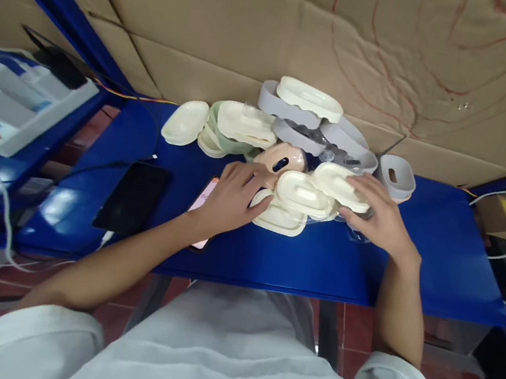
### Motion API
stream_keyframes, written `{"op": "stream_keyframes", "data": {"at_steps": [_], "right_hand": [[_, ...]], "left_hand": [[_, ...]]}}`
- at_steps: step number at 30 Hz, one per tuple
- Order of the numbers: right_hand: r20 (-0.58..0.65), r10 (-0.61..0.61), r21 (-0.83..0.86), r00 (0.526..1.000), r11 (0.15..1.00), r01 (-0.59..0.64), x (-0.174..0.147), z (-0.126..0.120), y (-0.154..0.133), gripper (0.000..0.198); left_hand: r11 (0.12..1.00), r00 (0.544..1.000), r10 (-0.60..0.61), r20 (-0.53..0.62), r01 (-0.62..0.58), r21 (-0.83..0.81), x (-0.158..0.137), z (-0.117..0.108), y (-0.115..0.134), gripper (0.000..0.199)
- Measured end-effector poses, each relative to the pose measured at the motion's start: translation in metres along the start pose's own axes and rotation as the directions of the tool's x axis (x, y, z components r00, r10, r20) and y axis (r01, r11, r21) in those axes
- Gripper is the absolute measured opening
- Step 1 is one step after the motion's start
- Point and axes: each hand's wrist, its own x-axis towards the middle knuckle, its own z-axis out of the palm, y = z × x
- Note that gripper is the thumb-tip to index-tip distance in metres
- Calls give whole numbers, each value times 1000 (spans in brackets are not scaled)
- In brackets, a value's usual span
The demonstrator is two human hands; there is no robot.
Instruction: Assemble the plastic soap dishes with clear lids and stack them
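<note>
The right hand's fingers (367,184) grasp the right end of a cream dish (337,184), thumb at its near edge and the other fingers over its far edge; the dish's long axis slants from upper left down to the right, toward the palm. The left hand (231,195) is loosely spread, its fingers by a peach piece (295,155) and its thumb at the left end of a lower cream dish (280,221); whether it presses on either I cannot tell. Between the hands, a middle cream dish (304,191) overlaps the lower one, raised oblong center up, its long axis nearly sideways with the right end dipping slightly. The peach piece's dark slot points up and to the right. Behind these, gray trays (289,106) are heaped, a top cream dish (311,98) lying lengthwise across them. Leftward sit more cream pieces and a pale green one (231,144); at the right a slotted gray piece (397,177) stands. All rest on the blue tabletop (298,265), with a phone (200,245) partly under the left hand and a black tablet (132,198) farther left. Brown cardboard (222,23) backs the heap.
</note>
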Motion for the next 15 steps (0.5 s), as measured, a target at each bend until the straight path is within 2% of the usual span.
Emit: {"op": "stream_keyframes", "data": {"at_steps": [2, 5, 8, 11, 13, 15], "right_hand": [[37, 41, -6, 998, 999, -41, -2, 0, 3, 77], [21, 73, -71, 997, 995, -71, -2, 6, 2, 81], [-25, 28, -96, 999, 995, -30, 1, 15, -6, 73], [-78, -34, -112, 996, 993, 25, 6, 25, -16, 61], [-87, -45, -137, 995, 990, 33, 9, 30, -22, 56], [-77, -30, -156, 997, 988, 18, 11, 35, -25, 53]], "left_hand": [[995, 994, 86, 59, -89, 48, -1, -1, 2, 20], [971, 952, 216, 215, -231, 52, -5, -1, 8, 25], [936, 880, 312, 358, -349, 43, -10, 0, 16, 29], [899, 802, 389, 454, -439, 5, -16, -4, 25, 19], [890, 767, 412, 492, -454, -37, -19, -9, 35, 7], [894, 745, 416, 521, -441, -84, -23, -18, 46, 10]]}}
